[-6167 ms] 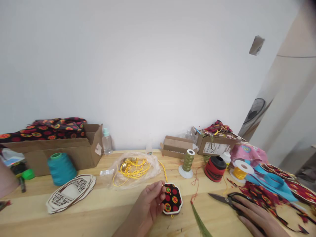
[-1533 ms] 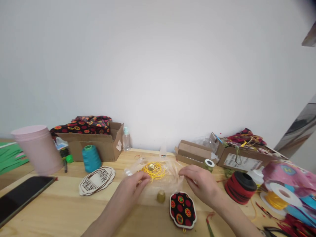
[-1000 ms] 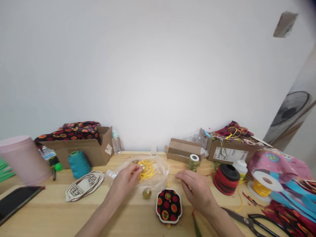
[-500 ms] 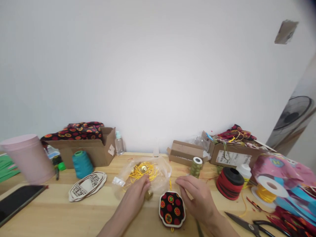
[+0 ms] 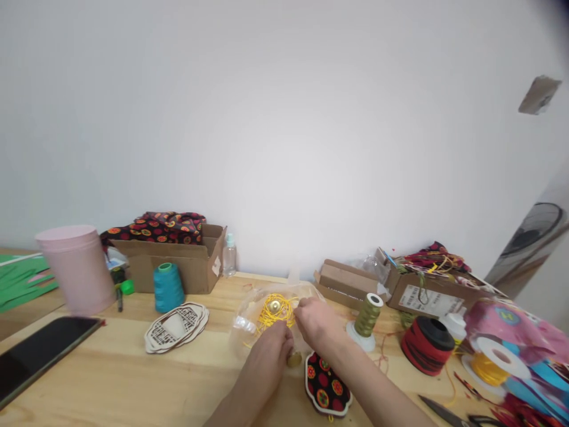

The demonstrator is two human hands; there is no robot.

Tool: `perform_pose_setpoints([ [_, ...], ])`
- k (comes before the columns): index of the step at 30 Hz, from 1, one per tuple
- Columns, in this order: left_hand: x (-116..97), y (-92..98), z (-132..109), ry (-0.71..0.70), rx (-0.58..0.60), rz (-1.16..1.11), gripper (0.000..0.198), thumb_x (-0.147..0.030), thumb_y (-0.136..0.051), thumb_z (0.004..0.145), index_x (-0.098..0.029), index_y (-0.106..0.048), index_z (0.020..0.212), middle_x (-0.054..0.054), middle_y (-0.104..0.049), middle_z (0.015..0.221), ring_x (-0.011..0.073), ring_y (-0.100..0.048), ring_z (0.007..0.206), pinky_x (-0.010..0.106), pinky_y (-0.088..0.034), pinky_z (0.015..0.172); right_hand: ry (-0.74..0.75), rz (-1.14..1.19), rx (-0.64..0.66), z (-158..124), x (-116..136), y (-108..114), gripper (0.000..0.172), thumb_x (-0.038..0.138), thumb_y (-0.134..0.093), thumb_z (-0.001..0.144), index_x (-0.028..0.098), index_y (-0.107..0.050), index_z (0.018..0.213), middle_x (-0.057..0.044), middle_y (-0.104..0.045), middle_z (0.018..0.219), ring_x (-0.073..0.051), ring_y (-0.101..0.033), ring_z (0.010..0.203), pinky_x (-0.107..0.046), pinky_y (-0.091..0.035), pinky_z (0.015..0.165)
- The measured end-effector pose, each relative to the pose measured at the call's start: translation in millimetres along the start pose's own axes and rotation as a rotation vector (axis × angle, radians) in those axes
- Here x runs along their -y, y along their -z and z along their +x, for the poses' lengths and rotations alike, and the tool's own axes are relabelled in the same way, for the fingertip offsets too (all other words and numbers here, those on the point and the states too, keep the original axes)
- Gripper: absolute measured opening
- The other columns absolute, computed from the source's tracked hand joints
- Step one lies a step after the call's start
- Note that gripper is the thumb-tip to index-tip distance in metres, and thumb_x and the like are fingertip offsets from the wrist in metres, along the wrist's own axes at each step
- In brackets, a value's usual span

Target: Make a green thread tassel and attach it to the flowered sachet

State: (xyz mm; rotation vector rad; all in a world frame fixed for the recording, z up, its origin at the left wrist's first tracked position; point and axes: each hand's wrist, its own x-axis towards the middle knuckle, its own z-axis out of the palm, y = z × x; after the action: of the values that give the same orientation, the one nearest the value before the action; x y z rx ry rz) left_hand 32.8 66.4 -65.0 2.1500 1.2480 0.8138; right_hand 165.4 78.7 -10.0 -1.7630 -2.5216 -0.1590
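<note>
My left hand (image 5: pixel 270 351) is closed, its fingertips pinched at a small round brass bell (image 5: pixel 294 359) just above the table. My right hand (image 5: pixel 316 320) has crossed over to the clear plastic bag (image 5: pixel 237 341), its thumb and fingers pinched together; what they hold is too small to make out. Tangled yellow cord (image 5: pixel 267 317) with another brass bell (image 5: pixel 274 306) fills the bag's middle. Below my right wrist lies a black, flower-patterned fabric piece (image 5: pixel 326 388) with a pale scalloped edge, partly covered by my forearm. A yellow loop shows at its lower end.
On the left are wooden cutouts (image 5: pixel 178 327), a teal thread cone (image 5: pixel 169 289), a phone (image 5: pixel 44 356) and a pink canister (image 5: pixel 80 273). To the right stand an olive thread spool (image 5: pixel 368 317), a red cord spool (image 5: pixel 427 346), a yellow cord spool (image 5: pixel 493 365) and scissors (image 5: pixel 447 412).
My right hand has moved left and away from me, from beside the fabric piece to the bag. My left hand stays at the brass bell. The whole view has shifted slightly.
</note>
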Motion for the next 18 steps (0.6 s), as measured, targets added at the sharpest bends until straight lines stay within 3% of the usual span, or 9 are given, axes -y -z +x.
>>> perform_pose_setpoints([
  [3, -1, 2.6, 1, -0.002, -0.024, -0.004, 0.019, -0.020, -0.033, 0.080, -0.018, -0.049, 0.068, 0.006, -0.057, 0.074, 0.0201, -0.053, 0.073, 0.031, -0.038, 0.067, -0.043, -0.013, 0.011, 22, 7, -3, 0.020, 0.007, -0.046, 0.074, 0.011, -0.066, 0.073, -0.012, -0.065, 0.075, -0.020, -0.060, 0.069, -0.025, -0.040, 0.053],
  [10, -4, 5.9, 3, -0.015, -0.023, -0.024, 0.019, -0.017, -0.036, 0.077, -0.017, -0.055, 0.080, 0.009, -0.060, 0.086, 0.0228, -0.054, 0.085, 0.034, -0.039, 0.076, 0.031, 0.041, 0.009, 41, 22, -1, 0.016, 0.019, -0.050, 0.078, 0.022, -0.062, 0.088, -0.002, -0.064, 0.087, -0.015, -0.057, 0.084, -0.022, -0.040, 0.067],
  [14, -3, 3.1, 1, 0.014, -0.002, 0.001, 0.019, -0.017, -0.034, 0.078, -0.017, -0.052, 0.071, 0.010, -0.059, 0.080, 0.0223, -0.053, 0.078, 0.034, -0.039, 0.071, -0.016, 0.051, 0.092, 50, 16, -5, 0.013, 0.025, -0.050, 0.083, 0.017, -0.060, 0.086, -0.002, -0.062, 0.085, -0.013, -0.058, 0.077, -0.027, -0.045, 0.067],
  [18, -1, 1.5, 0, 0.017, 0.016, 0.015, 0.021, -0.017, -0.033, 0.079, -0.018, -0.049, 0.066, 0.007, -0.057, 0.076, 0.0201, -0.051, 0.074, 0.032, -0.038, 0.069, -0.101, 0.048, 0.124, 56, 4, -8, 0.018, 0.027, -0.046, 0.086, 0.015, -0.056, 0.095, -0.004, -0.059, 0.095, -0.014, -0.058, 0.079, -0.032, -0.048, 0.069],
])
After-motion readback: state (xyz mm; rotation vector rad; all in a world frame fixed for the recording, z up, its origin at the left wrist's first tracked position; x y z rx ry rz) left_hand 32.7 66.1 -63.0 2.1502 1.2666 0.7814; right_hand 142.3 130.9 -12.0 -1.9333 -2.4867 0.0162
